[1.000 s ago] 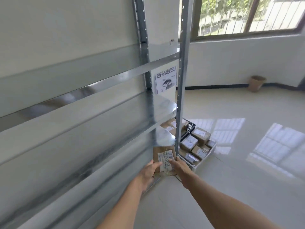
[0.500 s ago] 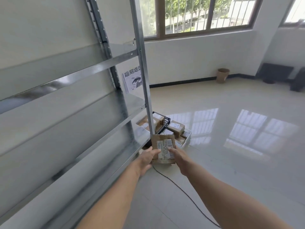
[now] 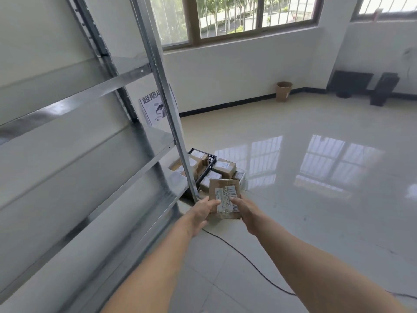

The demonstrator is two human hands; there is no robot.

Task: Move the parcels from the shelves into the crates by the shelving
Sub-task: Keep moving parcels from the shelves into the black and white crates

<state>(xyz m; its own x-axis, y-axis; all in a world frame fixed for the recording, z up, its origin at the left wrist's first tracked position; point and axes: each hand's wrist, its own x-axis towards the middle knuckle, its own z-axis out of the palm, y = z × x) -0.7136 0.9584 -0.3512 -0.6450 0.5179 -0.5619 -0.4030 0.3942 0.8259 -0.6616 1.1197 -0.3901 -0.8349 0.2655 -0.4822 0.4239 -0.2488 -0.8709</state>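
Observation:
I hold a brown cardboard parcel with a white barcode label out in front of me, clear of the shelving. My left hand grips its left edge and my right hand grips its right edge, thumbs on the label. Beyond the parcel, on the floor by the end of the metal shelving, stands a black crate with parcels in it. Beside it a pale crate holds several more boxes. The visible shelves are bare.
A black cable runs across the glossy tiled floor under my arms. A printed sign hangs behind the shelf upright. A small brown bin and dark objects stand along the far wall under the windows.
The parcel has come off the lower shelf and out past the upright into open air over the floor. My view has swung right, showing more of the room.

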